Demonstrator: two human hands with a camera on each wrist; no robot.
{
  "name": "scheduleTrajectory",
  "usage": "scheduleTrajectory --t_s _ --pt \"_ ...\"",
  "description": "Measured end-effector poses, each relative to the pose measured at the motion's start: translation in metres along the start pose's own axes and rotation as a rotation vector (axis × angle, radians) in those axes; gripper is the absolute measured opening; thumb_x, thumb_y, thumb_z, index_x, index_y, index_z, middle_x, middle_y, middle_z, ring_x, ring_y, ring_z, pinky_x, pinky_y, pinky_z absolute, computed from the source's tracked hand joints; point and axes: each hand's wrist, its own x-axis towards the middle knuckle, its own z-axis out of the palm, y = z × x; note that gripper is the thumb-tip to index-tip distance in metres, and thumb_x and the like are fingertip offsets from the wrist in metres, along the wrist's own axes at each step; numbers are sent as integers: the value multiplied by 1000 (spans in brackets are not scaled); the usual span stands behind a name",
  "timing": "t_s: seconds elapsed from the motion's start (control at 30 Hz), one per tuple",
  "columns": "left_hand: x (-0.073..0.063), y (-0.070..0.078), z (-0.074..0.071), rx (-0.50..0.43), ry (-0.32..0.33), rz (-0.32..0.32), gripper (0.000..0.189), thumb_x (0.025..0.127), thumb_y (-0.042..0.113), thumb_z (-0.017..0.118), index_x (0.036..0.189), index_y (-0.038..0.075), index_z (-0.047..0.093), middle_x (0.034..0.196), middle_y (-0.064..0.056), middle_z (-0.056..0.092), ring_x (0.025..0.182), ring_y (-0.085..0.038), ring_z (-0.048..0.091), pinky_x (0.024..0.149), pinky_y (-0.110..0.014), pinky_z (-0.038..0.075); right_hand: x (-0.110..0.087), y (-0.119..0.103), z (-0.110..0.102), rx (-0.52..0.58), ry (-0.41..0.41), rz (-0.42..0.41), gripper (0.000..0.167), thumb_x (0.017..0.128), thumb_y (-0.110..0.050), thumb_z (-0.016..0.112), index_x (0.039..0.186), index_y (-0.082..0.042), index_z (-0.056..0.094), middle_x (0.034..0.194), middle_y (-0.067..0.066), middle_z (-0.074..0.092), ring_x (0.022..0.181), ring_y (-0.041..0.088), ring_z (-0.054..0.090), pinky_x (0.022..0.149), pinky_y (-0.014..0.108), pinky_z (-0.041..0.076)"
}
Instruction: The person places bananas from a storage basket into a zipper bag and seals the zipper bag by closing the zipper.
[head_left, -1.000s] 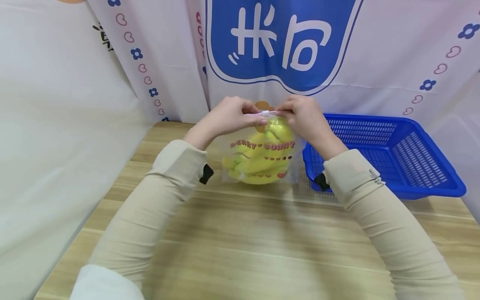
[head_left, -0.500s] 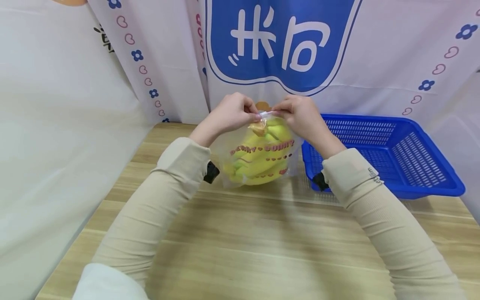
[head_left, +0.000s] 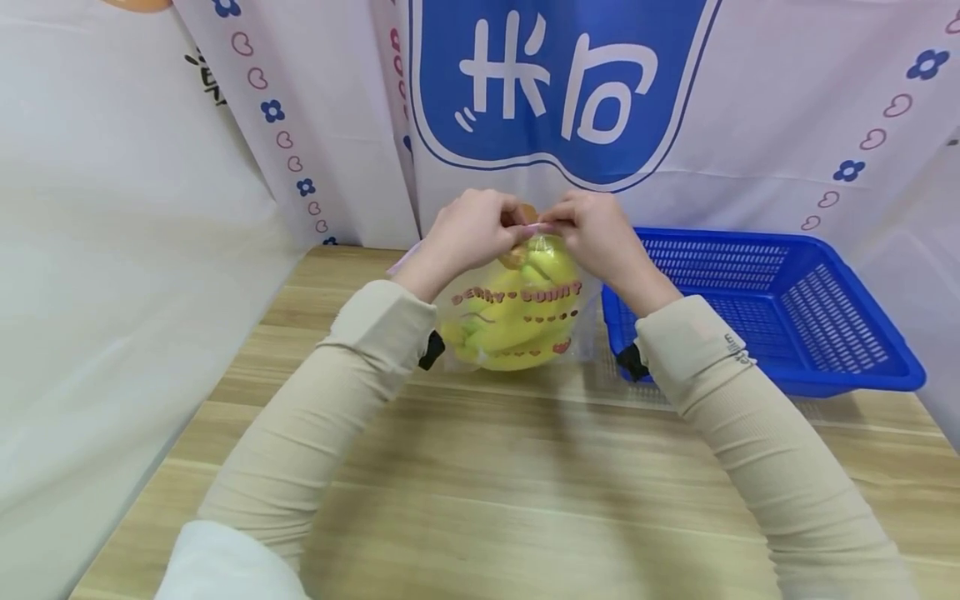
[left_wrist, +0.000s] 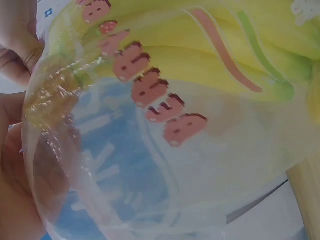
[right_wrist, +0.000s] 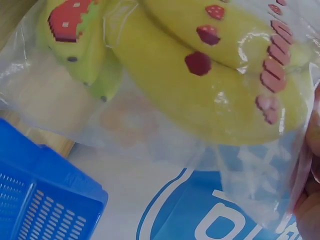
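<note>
A clear zip bag (head_left: 587, 337) with pink lettering stands on the table in the head view, bulging with yellow bananas (head_left: 517, 321) that have greenish tips. My left hand (head_left: 476, 229) pinches its pink top edge near the middle. Close beside it, my right hand (head_left: 596, 233) pinches the same edge from the right. The fingertips of both hands are nearly together. In the left wrist view the bananas (left_wrist: 165, 55) show through the film, with an orange-brown patch (left_wrist: 52, 92) near the fingers. The right wrist view shows dark banana tips low in the bag.
A blue plastic basket (head_left: 802, 387) with slotted walls stands to the right of the bag. Behind runs a white printed cloth (head_left: 757, 125) with a large blue emblem. The wooden table (head_left: 480, 500) extends toward me, with a white cloth wall on the left.
My left hand and forearm have shifted right, bringing its fingers closer to my right hand. The bag's pink left edge now shows behind my left wrist. My right hand has barely moved.
</note>
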Motion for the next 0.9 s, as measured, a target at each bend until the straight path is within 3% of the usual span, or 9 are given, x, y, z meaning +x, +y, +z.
scheduleTrajectory --t_s 0.1,0.2,0.37,0.47,0.57,0.77,0.9 --pt "-2 -2 0 0 8 9 22 95 34 57 102 16 68 95 2 71 86 -15 62 80 -37 51 0 1 0 -21 -3 -6 16 91 -4 61 96 4 74 85 20 67 75 29 60 67 36 49" --pt "-4 -6 0 -8 36 33 22 95 32 57 102 14 68 94 0 71 84 -16 62 78 -35 50 1 0 -1 -42 -56 -19 18 93 -8 59 98 3 73 87 20 67 76 30 60 70 38 50" --pt "-4 -10 3 -81 65 89 20 95 23 59 102 7 69 92 -6 72 76 -17 64 70 -27 52 3 -2 -5 -55 -269 87 37 92 -32 62 116 -4 66 102 17 68 86 28 61 79 41 51" --pt "-3 -11 5 -111 63 106 21 94 21 59 102 5 69 91 -8 72 75 -17 64 68 -24 53 4 -2 -6 -37 -352 158 48 88 -40 65 125 -8 62 108 16 69 88 28 61 80 41 51" --pt "-1 -12 5 -134 59 108 21 93 22 61 102 4 69 95 -9 72 81 -17 65 74 -26 53 5 -2 -5 17 -331 189 40 88 -35 67 118 -8 68 106 15 72 87 26 64 78 39 51" --pt "-5 -20 -2 -171 -42 56 37 88 39 67 109 9 69 106 -6 71 94 -18 63 85 -31 51 4 1 -3 19 -238 204 23 90 -24 66 96 -5 76 88 15 73 70 21 60 64 30 48" --pt "-10 -22 -5 -210 -45 43 34 87 33 69 110 7 70 106 -8 72 93 -19 64 83 -32 51 4 3 0 25 -190 197 22 90 -22 66 93 -3 76 84 16 71 65 21 54 56 24 39"
